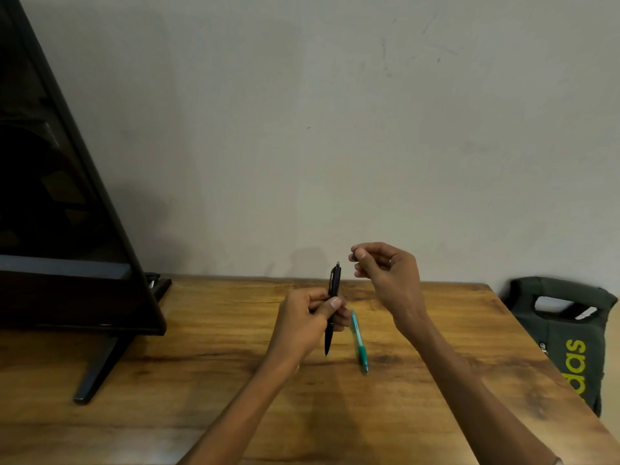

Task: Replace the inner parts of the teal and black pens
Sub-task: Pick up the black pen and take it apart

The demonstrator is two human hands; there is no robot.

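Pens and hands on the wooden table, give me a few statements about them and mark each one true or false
1. The left hand holds the black pen roughly upright above the table. True.
2. The teal pen is held in the right hand. False: it lies on the table, below and between the two hands.
3. The right hand is raised above the table with a small dark piece pinched at its fingertips. True; what the piece is cannot be told.
4. The black pen lies flat beside the TV. False: it is in the left hand, well clear of the TV.
5. A dark bag with yellow-green lettering sits on the table by the pens. False: it stands off the table's right edge.
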